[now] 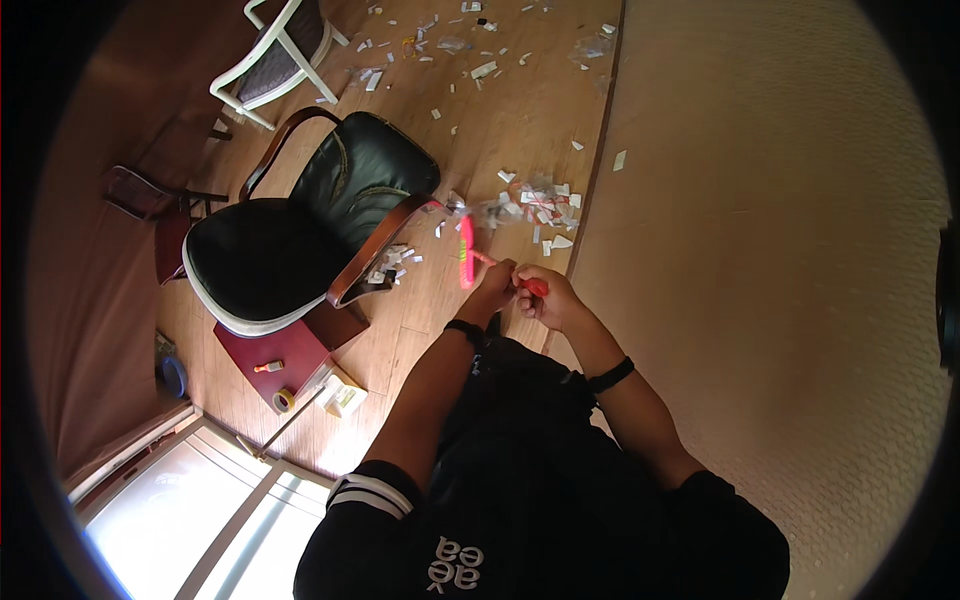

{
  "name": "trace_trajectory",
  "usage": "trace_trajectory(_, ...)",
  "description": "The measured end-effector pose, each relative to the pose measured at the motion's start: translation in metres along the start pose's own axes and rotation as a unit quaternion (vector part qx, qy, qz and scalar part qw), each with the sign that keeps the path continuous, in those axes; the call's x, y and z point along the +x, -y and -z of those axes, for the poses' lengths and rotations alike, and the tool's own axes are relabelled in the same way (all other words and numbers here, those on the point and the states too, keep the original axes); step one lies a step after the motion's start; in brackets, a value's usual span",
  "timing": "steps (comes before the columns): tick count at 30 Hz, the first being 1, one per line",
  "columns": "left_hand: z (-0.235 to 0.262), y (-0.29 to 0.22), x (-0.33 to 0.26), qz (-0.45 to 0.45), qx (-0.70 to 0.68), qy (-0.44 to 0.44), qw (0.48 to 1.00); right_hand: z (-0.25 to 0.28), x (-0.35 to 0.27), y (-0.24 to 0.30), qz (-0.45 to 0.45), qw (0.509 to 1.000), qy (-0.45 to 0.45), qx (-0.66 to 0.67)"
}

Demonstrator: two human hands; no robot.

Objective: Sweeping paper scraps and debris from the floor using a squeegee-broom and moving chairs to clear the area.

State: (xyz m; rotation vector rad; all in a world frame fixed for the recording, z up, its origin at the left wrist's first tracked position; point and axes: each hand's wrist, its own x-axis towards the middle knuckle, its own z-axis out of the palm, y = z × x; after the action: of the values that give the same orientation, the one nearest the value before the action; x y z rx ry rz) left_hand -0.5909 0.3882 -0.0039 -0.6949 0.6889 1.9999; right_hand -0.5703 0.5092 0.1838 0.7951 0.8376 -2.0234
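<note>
Both hands are close together in front of my body, closed on a pink-red broom [467, 252]. My left hand [496, 283] grips it lower down, nearer the head. My right hand [546, 300] is wrapped round the bright red top end [537, 287] of its handle. The broom's long pink head, with some yellow-green on it, is by the chair's armrest and slightly blurred. Just beyond the head lies a pile of white scraps and clear plastic [540, 203] on the wooden floor [420, 330].
A black office chair [270, 255] with wooden arms stands at left, with more scraps [397, 262] under its armrest. A white-framed chair [285, 55] is farther back. A roll of tape [283, 401] lies on a dark red board [265, 350]. Right is a wide beige textured surface [760, 250].
</note>
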Motion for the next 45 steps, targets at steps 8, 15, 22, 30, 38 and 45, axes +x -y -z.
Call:
trace_trajectory(8, -0.039, -0.002, 0.001, -0.096, 0.214, -0.046, 0.971, -0.01, -0.001, -0.005, 0.095, 0.977, -0.02, -0.19)
trace_trajectory(15, -0.007, -0.019, -0.063, -0.064, 0.171, -0.029, 0.983, -0.034, -0.01, -0.024, 0.096, 0.932, 0.024, -0.348)
trace_trajectory(22, 0.109, -0.052, -0.143, -0.046, 0.131, -0.193, 0.971, -0.038, 0.033, -0.024, 0.023, 0.972, 0.048, -0.23)
trace_trajectory(30, 0.188, -0.119, -0.239, -0.198, 0.119, -0.376, 0.897, -0.091, 0.117, -0.01, 0.199, 0.975, 0.08, -0.056)
trace_trajectory(38, 0.199, -0.287, -0.349, -0.52, 0.405, -0.583, 0.475, -0.067, 0.219, 0.004, 0.263, 0.896, -0.029, -0.356)
trace_trajectory(45, 0.269, -0.393, -0.402, -0.339, 0.431, -0.739, 0.39, -0.072, 0.215, 0.02, 0.18, 0.873, -0.142, -0.43)
